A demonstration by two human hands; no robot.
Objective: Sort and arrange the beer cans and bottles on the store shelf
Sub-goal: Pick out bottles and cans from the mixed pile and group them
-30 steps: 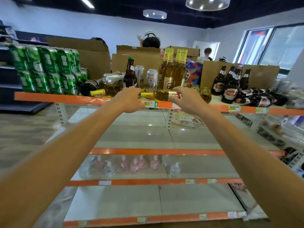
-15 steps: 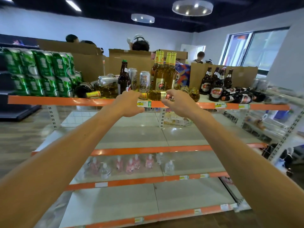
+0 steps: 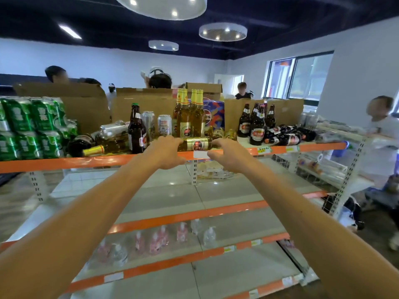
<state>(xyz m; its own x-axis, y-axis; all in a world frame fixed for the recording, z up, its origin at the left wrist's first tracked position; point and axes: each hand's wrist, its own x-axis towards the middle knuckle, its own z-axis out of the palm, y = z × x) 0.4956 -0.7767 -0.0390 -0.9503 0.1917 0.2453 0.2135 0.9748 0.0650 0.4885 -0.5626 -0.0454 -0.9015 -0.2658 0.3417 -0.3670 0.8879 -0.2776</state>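
An amber beer bottle with a gold label (image 3: 197, 144) lies on its side at the front of the top shelf (image 3: 64, 161). My left hand (image 3: 167, 151) grips its left end and my right hand (image 3: 226, 151) grips its right end. Behind it stand several tall yellow-capped amber bottles (image 3: 190, 117), two silver cans (image 3: 164, 125) and a dark brown bottle (image 3: 136, 130). More bottles and a silver can lie tumbled at the left (image 3: 101, 143). Green cans (image 3: 32, 128) are stacked at the far left. Dark bottles with red labels (image 3: 257, 126) stand and lie at the right.
Cardboard boxes (image 3: 86, 104) line the back of the top shelf. The lower shelves hold several pump bottles (image 3: 159, 239). Another rack (image 3: 336, 152) stands to the right with a person in white (image 3: 382, 134) beside it. Other people stand behind the boxes.
The camera has tilted up and moved closer. Both hands stay on the lying amber bottle at the shelf's front edge. A person has come into view at the right.
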